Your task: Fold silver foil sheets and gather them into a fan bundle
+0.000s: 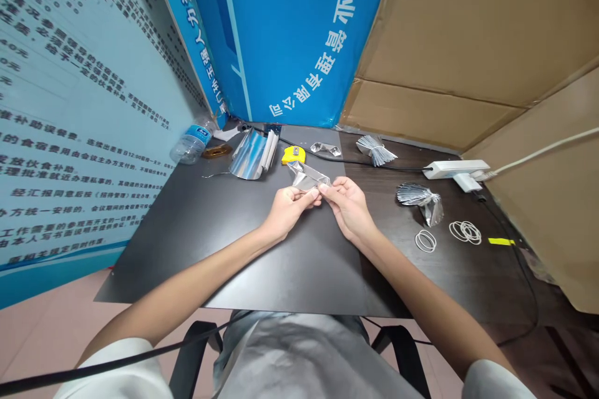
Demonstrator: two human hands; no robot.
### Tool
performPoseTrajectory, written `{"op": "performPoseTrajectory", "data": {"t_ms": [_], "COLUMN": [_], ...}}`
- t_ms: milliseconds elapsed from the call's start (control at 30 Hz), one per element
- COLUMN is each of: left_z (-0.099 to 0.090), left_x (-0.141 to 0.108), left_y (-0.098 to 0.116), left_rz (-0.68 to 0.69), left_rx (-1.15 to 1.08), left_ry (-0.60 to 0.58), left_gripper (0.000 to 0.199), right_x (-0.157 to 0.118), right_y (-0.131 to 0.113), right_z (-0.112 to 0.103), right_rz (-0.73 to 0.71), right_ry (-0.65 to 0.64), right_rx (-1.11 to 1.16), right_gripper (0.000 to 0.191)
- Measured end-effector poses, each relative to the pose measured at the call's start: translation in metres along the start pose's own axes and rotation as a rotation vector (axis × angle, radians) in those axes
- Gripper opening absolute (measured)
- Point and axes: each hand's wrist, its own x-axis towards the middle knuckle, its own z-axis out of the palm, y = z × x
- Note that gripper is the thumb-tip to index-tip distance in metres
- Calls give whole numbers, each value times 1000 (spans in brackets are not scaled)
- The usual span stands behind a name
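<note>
while the left hand (287, 207) and right hand (350, 209) both pinch the silvery foil piece (305, 181) over the desk (224, 249), near the yellow tape measure (293, 155), folding appears in hand; the next move likely calls for steady fingertips.

On the table (178, 249), a tape measure (293, 155) lies behind the strip (305, 181), sheets (250, 154) left, 2 bundles (375, 151) right.
</note>
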Motion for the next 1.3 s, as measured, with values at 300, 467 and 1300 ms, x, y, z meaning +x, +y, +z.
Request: {"op": "performPoseTrajectory", "data": {"t_ms": [300,467,1300], "left_z": [-3,-32,-13], "left_x": [-4,1,-11], "left_y": [5,23,22], "left_rz": [4,131,51], "left_rx": [17,118,172], "left_ry": [24,-107,-52], "left_gripper": [54,57,43], "right_x": [3,7,-7], "right_y": [2,-7,-2], "right_z": [-8,-19,-15], "right_rz": [-157,-136,65], "right_ry": [-43,-40,-165], "right_rx": [-180,-211,-252], "right_gripper": [36,44,40]}}
